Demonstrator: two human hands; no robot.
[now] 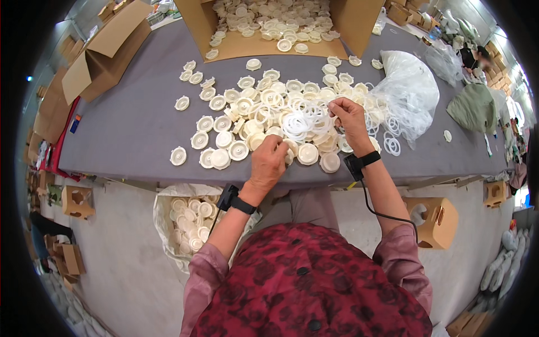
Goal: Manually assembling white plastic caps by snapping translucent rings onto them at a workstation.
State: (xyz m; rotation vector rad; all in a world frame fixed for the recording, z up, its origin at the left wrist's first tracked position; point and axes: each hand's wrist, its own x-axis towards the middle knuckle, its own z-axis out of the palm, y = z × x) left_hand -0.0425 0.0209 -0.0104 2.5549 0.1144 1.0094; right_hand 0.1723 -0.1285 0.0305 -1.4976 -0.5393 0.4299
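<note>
A heap of round cream plastic caps (238, 150) lies along the near middle of the grey table. On top of it sits a loose pile of thin white rings (298, 124). My left hand (268, 162) is at the heap's near edge, its fingers closed at the side of a cream cap (288, 157). To the right and slightly farther, my right hand (352, 122) is raised just over the heap, thumb and fingertips pinched together beside the rings. Whatever is in that pinch is too small to make out. Each wrist wears a black strap with a small box.
A large open carton (241, 51) of caps stands at the far side. A clear plastic bag (412, 92) with rings spilling out lies right of the heap. Another carton (106, 56) is at the far left. Below the table edge stands a white sack (164, 224) of caps.
</note>
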